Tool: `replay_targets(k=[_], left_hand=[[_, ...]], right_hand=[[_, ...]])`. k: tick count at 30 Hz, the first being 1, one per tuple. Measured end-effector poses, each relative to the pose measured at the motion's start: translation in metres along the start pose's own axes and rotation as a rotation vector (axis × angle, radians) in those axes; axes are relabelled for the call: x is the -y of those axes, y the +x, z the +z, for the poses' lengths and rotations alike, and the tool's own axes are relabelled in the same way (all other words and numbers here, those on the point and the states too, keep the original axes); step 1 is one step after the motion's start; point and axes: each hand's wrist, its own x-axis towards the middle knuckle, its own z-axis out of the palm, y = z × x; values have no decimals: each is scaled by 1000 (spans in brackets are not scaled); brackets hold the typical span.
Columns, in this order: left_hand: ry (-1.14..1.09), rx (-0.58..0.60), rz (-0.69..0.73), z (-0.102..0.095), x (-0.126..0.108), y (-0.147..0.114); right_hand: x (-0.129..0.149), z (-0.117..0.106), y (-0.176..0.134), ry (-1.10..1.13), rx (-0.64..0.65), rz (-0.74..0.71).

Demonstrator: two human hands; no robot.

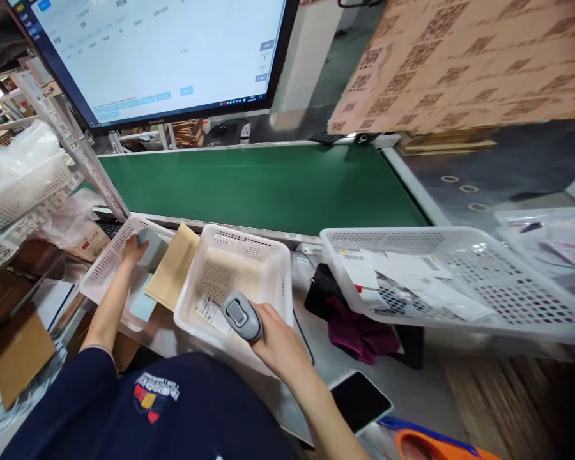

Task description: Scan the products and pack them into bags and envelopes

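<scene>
Sitting in R hand [274, 337], gray scanner [241, 316] hangs over mid bskt [287, 271].

Left arm [106, 310]: extended forward and out to the worker's own left; forearm bare.
Left hand [133, 251]: at full reach; thumb and forefinger apart, remaining fingers unclear.
Right arm [319, 399]: angled forward and inward; forearm bare.
Right hand [274, 333]: curled in a grip, nearer the body than the left.

The scanner [242, 316] and middle basket [282, 275] look smooth plastic — the phone screen [360, 401] glossy, the purple cloth [359, 335] matt.
</scene>
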Motion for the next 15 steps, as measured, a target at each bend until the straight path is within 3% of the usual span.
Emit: replay_targets(k=[4,8,12,15], left_hand=[[-191,-129,84,-8,-12,-13],[-597,-307,325,-24,-36,-36],[-744,-231,457,-34,-62,-67],[-823,-79,472,-22,-81,-85]], right_hand=[[10,-7,0,-31,-3,-39],[30,-22,5,-48,-66,-114],[38,-44,17,-50,-232,-137],[28,-58,20,-28,-353,-166]])
